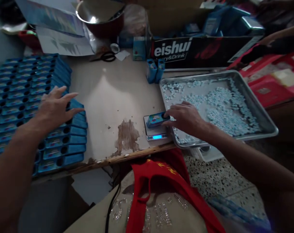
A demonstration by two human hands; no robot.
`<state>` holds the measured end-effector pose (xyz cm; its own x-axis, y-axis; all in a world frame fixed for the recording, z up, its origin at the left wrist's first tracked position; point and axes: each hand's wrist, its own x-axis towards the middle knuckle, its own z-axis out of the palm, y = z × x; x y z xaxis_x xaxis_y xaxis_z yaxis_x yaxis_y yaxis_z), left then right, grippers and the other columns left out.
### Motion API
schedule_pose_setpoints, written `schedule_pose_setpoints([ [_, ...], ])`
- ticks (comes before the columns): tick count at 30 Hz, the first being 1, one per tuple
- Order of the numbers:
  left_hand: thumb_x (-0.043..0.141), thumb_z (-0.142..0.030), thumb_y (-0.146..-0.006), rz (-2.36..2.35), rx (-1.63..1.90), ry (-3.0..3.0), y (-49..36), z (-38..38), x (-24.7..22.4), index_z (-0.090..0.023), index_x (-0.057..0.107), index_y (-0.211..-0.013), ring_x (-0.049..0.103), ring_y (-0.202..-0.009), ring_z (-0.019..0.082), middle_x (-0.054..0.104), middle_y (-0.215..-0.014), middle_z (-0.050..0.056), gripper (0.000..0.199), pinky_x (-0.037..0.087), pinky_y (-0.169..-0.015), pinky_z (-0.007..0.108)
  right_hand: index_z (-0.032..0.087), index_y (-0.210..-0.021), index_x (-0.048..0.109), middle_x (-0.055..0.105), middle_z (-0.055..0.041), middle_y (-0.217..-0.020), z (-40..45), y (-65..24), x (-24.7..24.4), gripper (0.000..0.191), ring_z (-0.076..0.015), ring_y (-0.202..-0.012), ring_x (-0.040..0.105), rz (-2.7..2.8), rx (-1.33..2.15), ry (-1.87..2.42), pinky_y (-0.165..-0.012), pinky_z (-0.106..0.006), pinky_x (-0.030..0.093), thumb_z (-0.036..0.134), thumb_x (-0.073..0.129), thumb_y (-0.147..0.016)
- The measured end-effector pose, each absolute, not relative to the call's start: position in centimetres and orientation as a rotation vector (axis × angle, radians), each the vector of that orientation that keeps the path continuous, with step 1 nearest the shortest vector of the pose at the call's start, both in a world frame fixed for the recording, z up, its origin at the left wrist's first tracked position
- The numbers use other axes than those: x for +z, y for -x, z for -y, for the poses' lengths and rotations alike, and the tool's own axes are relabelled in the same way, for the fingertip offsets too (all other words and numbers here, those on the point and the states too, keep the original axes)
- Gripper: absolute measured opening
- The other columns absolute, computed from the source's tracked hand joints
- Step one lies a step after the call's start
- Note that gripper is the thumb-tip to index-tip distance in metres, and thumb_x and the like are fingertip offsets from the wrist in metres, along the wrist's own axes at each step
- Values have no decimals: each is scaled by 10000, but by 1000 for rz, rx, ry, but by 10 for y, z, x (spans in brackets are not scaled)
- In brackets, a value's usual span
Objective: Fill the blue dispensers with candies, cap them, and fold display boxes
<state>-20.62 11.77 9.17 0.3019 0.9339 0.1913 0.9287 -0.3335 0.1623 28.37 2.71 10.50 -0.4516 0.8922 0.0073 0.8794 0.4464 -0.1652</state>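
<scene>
A small blue box (156, 119) with a dark round hole in its top lies on a compact digital scale (149, 133), whose display glows blue. My right hand (185, 118) has its thumb and fingers closed around the right end of that box, with the wrist over the tray's left side. My left hand (54, 105) is open, fingers spread, above the right side of a block of many similar blue boxes (66, 140) set in rows. Whether its fingertips touch the boxes I cannot tell. Beside the scale, a metal tray (270, 129) holds many small pale blue and white pieces (222, 110).
Two blue boxes (155, 71) stand upright behind the tray. Farther back are scissors (108, 57), a metal bowl (100, 26) and a black carton (197, 51) with blue packs. Red bags (270, 87) are at right, near another person's arm (282, 34). The table's wooden edge (127, 157) is chipped.
</scene>
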Motion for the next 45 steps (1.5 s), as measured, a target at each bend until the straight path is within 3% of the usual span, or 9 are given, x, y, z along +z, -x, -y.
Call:
schedule_pose_setpoints([
  [3, 476, -727, -969, -1749, 386, -2611, 175, -80, 125, -672, 349, -1548, 176, -1632, 463, 87, -1760, -239, 595, 21, -1251, 783, 216, -1022, 772, 726, -50, -853, -33, -335, 108, 258, -193, -747, 631, 2210, 168, 1696, -742, -316, 446, 456, 777, -928],
  [6, 509, -582, -992, -1788, 467, -2631, 141, -44, 144, -798, 155, -1498, 166, -1642, 427, 40, -1696, -364, 654, -34, -1291, 726, 178, -1071, 750, 725, -95, -909, -34, -387, 96, 251, -215, -798, 642, 2099, 76, 1856, -757, -332, 459, 409, 728, -975],
  [11, 627, -437, -956, -1787, 455, -2666, 91, -19, 127, -674, 449, -1494, 334, -1590, 423, 285, -1732, -175, 614, 69, -1292, 752, 230, -1475, 568, 529, -243, -1552, -21, -413, 32, 838, -408, -1406, 489, 2635, 256, 1592, -1119, -507, 410, 450, 937, -755],
  [14, 726, -388, -907, -1768, 393, -2672, 68, -18, 108, -432, 700, -1314, 433, -1537, 435, 476, -1667, 18, 411, 117, -1284, 759, 279, -1531, 503, 340, -226, -1696, -23, -408, 4, 868, -419, -1575, 259, 2756, 248, 1380, -1229, -556, 259, 480, 907, -790],
  [20, 752, -384, -903, -1765, 407, -2479, 44, -12, 89, -359, 746, -1171, 464, -1517, 416, 586, -1569, 57, 270, 80, -1307, 737, 202, -1212, 665, 651, -231, -1259, -34, -402, -2, 251, -337, -1135, 573, 2927, 207, 1474, -892, -414, 429, 368, 557, -1058],
  [23, 754, -368, -893, -1755, 474, -2371, 34, -6, 78, -365, 751, -1146, 498, -1490, 395, 635, -1509, 42, 253, 109, -1308, 724, 213, -1033, 644, 684, -179, -1101, -32, -398, 1, 166, -261, -860, 587, 2831, 326, 1639, -662, -349, 317, 308, 508, -1043],
  [29, 796, -308, -857, -1650, 554, -2245, 13, 0, 51, -362, 744, -1193, 555, -1433, 357, 681, -1444, 34, 344, 178, -1309, 673, 277, -781, 406, 375, 19, -607, -49, -399, 13, 225, -160, -555, 353, 1639, 859, 1907, -558, -321, 250, 368, 475, -974],
  [36, 875, -441, -811, -1496, 751, -2050, -5, 1, 27, -308, 703, -1321, 662, -1285, 321, 736, -1354, 72, 554, 427, -1206, 535, 257, -740, 421, 458, -86, -756, -39, -396, 44, 367, -169, -607, 357, 1371, 1295, 1700, -600, -380, 351, 174, 140, -962],
  [45, 867, -351, -834, -1233, 1045, -1957, -96, -28, 35, -228, 720, -1191, 722, -1055, 243, 773, -1147, 75, 406, 568, -981, 383, 220, -1396, 557, 643, -178, -1202, -44, -360, 51, 675, -200, -729, 511, 1640, 888, 1546, -616, -346, 402, 400, -9, -1077],
])
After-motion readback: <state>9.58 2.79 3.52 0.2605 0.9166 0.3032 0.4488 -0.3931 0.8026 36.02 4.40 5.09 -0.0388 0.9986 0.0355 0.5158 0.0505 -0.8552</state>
